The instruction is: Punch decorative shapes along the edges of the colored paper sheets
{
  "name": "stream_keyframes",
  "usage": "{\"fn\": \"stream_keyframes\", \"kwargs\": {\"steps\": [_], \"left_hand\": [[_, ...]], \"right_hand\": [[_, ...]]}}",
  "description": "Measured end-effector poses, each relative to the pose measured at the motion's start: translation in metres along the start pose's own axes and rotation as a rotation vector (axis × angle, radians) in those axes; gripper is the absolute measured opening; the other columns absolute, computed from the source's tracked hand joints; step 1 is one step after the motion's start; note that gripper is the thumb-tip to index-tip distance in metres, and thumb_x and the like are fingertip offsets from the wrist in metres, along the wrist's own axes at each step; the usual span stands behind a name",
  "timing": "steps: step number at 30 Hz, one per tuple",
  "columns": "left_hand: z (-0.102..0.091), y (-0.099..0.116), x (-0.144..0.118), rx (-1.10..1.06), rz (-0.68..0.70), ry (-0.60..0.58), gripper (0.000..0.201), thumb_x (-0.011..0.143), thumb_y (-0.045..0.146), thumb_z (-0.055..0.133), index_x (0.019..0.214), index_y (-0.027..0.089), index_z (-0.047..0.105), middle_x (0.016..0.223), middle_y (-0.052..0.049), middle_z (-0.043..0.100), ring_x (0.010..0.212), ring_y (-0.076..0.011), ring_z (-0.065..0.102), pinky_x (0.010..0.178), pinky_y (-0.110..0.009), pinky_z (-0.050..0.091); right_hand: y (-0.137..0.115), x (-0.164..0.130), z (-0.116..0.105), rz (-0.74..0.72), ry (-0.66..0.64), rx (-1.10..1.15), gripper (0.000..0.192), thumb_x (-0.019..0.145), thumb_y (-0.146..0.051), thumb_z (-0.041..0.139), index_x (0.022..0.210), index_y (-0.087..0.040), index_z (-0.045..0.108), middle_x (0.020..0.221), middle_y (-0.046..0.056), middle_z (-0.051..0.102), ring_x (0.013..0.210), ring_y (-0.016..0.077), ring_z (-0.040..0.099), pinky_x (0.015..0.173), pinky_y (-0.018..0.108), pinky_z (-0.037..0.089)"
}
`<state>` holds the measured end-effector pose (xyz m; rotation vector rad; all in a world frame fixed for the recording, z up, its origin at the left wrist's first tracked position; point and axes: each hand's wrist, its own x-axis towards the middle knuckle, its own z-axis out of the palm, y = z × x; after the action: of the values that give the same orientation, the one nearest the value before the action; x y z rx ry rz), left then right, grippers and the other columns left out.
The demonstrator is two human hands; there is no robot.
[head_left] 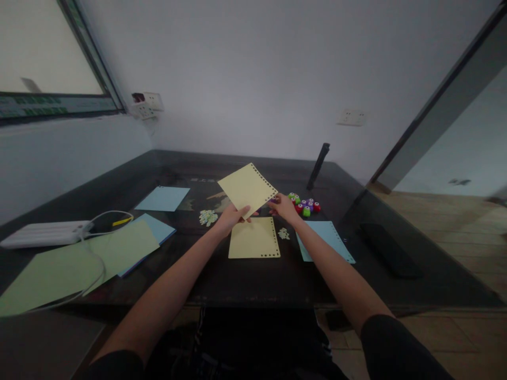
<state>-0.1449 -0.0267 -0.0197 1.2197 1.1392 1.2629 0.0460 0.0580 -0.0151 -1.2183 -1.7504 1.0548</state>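
**Over the dark table, punching holes along a yellow sheet**

Above the dark glossy table (pixel 245 279) we hold up a pale yellow square sheet of paper (pixel 246 189). It is tilted, with one corner low and one corner high. Little round holes run along its top right edge.

Our left hand (pixel 231 216) pinches the low corner of the sheet, with the thumb on top and the fingers closed under it. Our right hand (pixel 283 207) is at the right corner of the sheet. It seems closed on something small and purple, maybe a little punch, but we cannot tell for sure because the hand hides it.

A second pale yellow sheet with holes on two edges (pixel 254 238) lies flat on the table, just below the one we hold. A light blue sheet with holes (pixel 330 237) lies under our right arm. A bunch of small round punches in red, green and purple (pixel 306 205) sits just beside our right hand. Little heaps of tiny paper bits (pixel 208 216) lie near our left hand.

We think the work is in the middle of making holes on this sheet. One edge looks done. Next, the sheet would need a turn so a plain edge meets the punch, and a steady, firm squeeze.
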Motion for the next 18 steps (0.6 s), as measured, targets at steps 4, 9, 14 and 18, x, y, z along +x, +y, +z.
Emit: {"fn": "stream_keyframes", "kwargs": {"steps": [4,9,14,18], "left_hand": [[0.008,-0.002,-0.003,0.029,0.013,0.005,0.037,0.075,0.042,0.065,0.094,0.009,0.066,0.090,-0.016,0.072,0.054,-0.0104,0.057,0.051,-0.022,0.037],[0.032,-0.001,-0.010,-0.004,0.023,-0.001,0.034,0.077,0.039,0.062,0.091,0.009,0.067,0.089,-0.015,0.072,0.053,-0.0108,0.058,0.051,-0.022,0.037],[0.061,0.003,-0.013,0.022,0.046,-0.009,0.029,0.079,0.035,0.060,0.090,0.009,0.068,0.083,-0.013,0.072,0.054,-0.0126,0.059,0.051,-0.023,0.038],[0.067,-0.005,-0.014,0.058,0.087,0.040,0.030,0.081,0.037,0.057,0.087,0.010,0.069,0.076,-0.011,0.072,0.054,-0.0135,0.059,0.049,-0.023,0.039]], "right_hand": [[0.001,-0.041,-0.025,0.052,-0.100,0.422,0.039,0.065,-0.025,0.075,0.098,-0.019,0.055,0.088,0.005,0.068,0.061,0.0167,0.068,0.051,0.026,0.054],[0.006,-0.090,-0.048,0.201,-0.075,0.645,0.046,0.059,-0.018,0.080,0.101,-0.022,0.062,0.091,0.004,0.068,0.069,0.0191,0.071,0.057,0.025,0.058],[0.009,-0.099,-0.049,0.197,-0.044,0.793,0.039,0.065,-0.024,0.078,0.102,-0.021,0.065,0.092,0.005,0.071,0.080,0.0194,0.070,0.079,0.033,0.057],[0.007,-0.094,-0.043,0.203,0.003,0.790,0.036,0.068,-0.030,0.076,0.101,-0.021,0.066,0.086,0.005,0.072,0.071,0.0177,0.070,0.079,0.036,0.057]]}}
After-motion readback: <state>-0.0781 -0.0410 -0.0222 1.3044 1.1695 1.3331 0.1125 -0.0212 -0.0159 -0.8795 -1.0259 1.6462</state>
